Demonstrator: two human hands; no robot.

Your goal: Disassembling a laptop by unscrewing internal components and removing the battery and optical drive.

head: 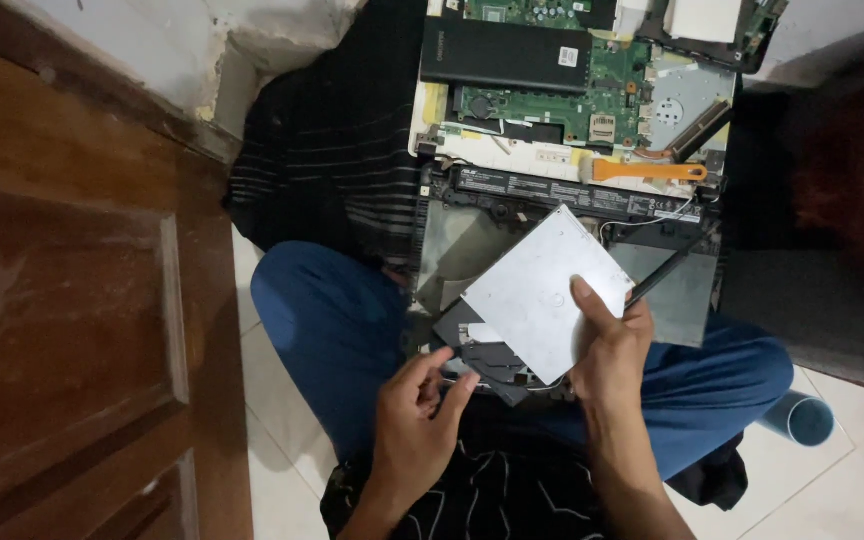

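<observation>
My right hand [612,350] grips a flat silver optical drive [542,290] by its near right edge, thumb on top, and also holds a thin black tool [667,270] that sticks out to the upper right. My left hand [417,405] pinches the drive's black tray [487,355] at its near left corner. The drive hangs over my lap, just in front of an opened laptop.
An opened laptop base [572,200] lies ahead, with a green circuit board [552,95] and an orange-handled brush [647,171] behind it. A wooden door [72,300] stands at left. A blue tube [802,415] lies on the tiled floor at right.
</observation>
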